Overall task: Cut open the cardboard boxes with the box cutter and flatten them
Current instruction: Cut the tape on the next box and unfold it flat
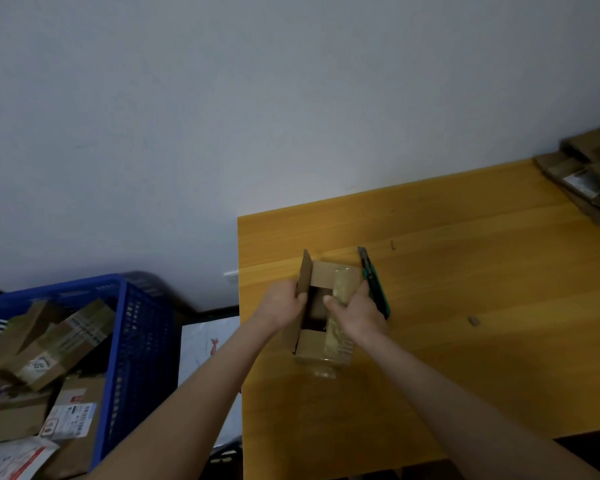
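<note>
The box (321, 348) stands on the tabletop (465, 306), top already slit. The left grip (283, 301) curls round its left flap, the right grip (355, 311) round the taped right flap. The box cutter (378, 292) lies just right of the box. Flattening is still to do, and more boxes wait in the crate (132, 341) to the left of the box.

Pale wall (187, 98) (dim), wooden table (465, 306)

Bare forearms (194, 386) and hands (282, 301)
</note>
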The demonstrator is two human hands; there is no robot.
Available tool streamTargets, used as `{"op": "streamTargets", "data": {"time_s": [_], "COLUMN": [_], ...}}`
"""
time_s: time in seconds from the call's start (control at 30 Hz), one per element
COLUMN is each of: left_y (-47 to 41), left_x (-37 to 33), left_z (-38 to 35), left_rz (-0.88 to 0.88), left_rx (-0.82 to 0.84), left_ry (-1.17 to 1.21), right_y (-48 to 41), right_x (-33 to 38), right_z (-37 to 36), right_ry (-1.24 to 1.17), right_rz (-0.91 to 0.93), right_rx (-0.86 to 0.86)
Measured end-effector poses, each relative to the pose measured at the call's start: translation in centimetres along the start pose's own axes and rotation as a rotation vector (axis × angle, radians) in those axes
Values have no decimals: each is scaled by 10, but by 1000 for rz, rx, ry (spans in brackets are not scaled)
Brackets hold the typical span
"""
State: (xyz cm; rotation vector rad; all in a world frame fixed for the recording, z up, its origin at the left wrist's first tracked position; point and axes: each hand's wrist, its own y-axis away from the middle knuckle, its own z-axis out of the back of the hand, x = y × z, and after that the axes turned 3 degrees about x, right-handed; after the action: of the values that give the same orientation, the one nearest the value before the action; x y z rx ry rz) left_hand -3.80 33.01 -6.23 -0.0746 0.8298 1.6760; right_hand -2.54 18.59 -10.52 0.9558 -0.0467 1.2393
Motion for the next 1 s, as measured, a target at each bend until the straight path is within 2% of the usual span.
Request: {"op": "streamTargets", "data": {"time_s": [0.13, 0.2, 0.37, 0.53, 0.63, 0.7, 0.73, 0.8, 0.83, 0.9, 0.97, 1.0], "left_y": [4, 3, 1, 0, 1, 1, 1, -2, -4, -6, -6, -5], "left_x": [-4, -3, 3, 3, 11, 14, 14, 9, 5, -5, -18, -25], "left_z": [2, 5, 11, 14, 17, 19, 21, 25, 26, 29, 29, 28], "left_rz": [-70, -86, -72, -77, -30, -42, -57, -99, -125, -185, -256, -288], "left_rx": [-64, -59, -67, -85, -127, -107, -100, -100, -96, -83, -96, -113], "left_ry": [31, 48, 71, 121, 202, 209, 189, 107, 53, -97, -264, -329], "right_y": [-3, -10, -14, -8, -1, 0, -1, -5, -6, -4, -5, -5], "right_x": [6, 4, -2, -26, -33, -34, -34, -31, -29, -23, -16, -11], "right_z": [10, 16, 31, 40, 44, 44, 44, 44, 46, 52, 58, 59], "right_ry": [184, 229, -96, -408, -636, -700, -686, -522, -347, 149, 519, 575], "right_rz": [-53, -31, 61, 96, 51, 36, 34, 64, 82, 145, 255, 267], "right_rx": [-73, -32, 163, 114, 203, 257, 225, 71, -30, -222, -269, -235]}}
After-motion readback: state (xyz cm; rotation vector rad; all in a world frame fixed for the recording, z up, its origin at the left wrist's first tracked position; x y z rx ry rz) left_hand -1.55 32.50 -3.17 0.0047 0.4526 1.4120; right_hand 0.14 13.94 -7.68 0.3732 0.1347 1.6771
